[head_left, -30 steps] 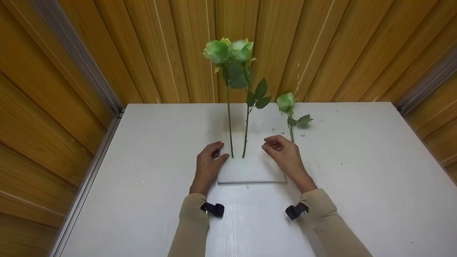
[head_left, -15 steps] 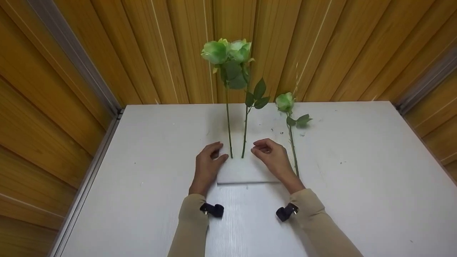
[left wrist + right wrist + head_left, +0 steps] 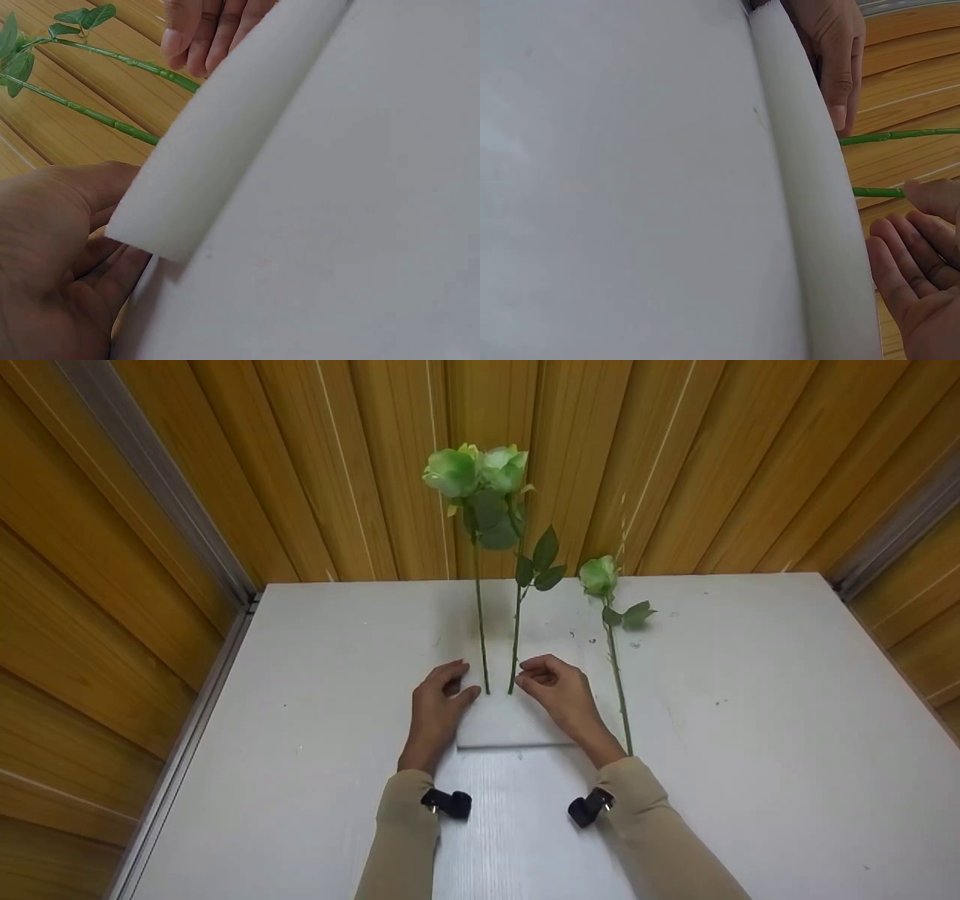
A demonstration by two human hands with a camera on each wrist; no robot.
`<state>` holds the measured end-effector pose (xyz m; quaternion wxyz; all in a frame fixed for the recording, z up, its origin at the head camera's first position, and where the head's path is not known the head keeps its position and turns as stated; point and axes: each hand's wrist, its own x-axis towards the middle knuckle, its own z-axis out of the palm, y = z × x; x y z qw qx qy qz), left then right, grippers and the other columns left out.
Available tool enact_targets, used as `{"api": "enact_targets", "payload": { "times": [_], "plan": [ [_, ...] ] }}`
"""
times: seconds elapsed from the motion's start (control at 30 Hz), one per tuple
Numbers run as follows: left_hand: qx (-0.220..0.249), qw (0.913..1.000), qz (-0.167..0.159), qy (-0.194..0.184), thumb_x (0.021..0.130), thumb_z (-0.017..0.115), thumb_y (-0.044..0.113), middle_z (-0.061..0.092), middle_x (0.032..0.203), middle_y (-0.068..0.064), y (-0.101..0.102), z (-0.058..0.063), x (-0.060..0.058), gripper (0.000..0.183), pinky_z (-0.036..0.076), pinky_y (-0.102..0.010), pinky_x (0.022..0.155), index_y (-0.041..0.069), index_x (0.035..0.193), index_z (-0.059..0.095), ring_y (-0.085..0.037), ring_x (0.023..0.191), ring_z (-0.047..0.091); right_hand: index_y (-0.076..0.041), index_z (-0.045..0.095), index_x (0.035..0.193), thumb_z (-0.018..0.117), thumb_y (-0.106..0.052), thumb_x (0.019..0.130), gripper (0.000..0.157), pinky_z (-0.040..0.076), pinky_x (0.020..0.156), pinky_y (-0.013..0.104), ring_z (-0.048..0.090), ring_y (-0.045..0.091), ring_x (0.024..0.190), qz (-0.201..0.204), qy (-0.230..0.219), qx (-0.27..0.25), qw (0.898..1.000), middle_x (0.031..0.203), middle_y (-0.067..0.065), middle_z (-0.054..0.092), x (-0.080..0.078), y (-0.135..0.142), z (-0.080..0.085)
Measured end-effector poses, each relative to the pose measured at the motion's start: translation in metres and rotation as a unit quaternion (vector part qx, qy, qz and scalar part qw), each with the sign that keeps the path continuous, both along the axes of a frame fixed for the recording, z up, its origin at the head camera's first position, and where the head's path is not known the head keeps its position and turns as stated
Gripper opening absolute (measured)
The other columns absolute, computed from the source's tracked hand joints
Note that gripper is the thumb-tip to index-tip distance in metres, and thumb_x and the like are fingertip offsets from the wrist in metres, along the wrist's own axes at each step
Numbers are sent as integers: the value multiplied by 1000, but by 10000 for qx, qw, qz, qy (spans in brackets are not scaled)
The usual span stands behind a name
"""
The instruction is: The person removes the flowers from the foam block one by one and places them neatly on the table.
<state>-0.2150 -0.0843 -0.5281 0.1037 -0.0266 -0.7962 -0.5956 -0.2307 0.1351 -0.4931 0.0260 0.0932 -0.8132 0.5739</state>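
Two green artificial roses (image 3: 451, 472) stand upright with their stems in a white foam block (image 3: 502, 727). My left hand (image 3: 439, 705) grips the block's left side, thumb over the top and fingers along the edge, as the left wrist view shows. My right hand (image 3: 562, 694) is just right of the right-hand stem (image 3: 515, 637). In the right wrist view its thumb tip overlaps that green stem (image 3: 877, 192), while the other fingers are loosely bent and apart from it. A third rose (image 3: 598, 576) lies on the table to the right, its lower stem end hidden behind the right forearm.
The white table (image 3: 787, 720) carries the block near its middle. Wood-patterned panels (image 3: 337, 472) rise behind the table and at both sides. A metal rail (image 3: 187, 735) runs along the left edge. Small dark specks (image 3: 592, 640) mark the tabletop beside the third rose.
My right hand has moved left, from near the lying rose to the right-hand standing stem, uncovering more of the lying rose's stem. My left hand has stayed at the block.
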Motion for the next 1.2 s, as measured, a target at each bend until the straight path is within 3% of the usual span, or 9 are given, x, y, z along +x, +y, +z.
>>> {"api": "enact_targets", "payload": {
  "times": [0.43,0.73,1.2],
  "plan": [
    [-94,9998,31,-150,94,82,6,64,144,-14,1,3,1,43,54,-37,107,-1,135,70,-28,127,64,-2,78,109,82,-5,94,16,57,77,20,71,18,89,-119,30,-65,9999,97,5,76,-2,-7,-3],
    [75,9998,-149,65,95,80,5,62,145,-20,-1,2,2,41,55,-40,106,-6,133,69,-33,124,64,-2,79,104,82,-6,93,12,55,76,20,70,15,84,-194,189,-42,9996,94,4,77,-5,-11,-6],
    [-27,9999,-117,25,95,80,4,62,144,-19,-2,1,0,42,55,-38,106,-5,134,69,-32,126,64,-1,76,100,80,-4,94,8,54,74,20,68,15,81,-265,371,-11,9990,91,3,75,-4,-17,-8]
  ]
}}
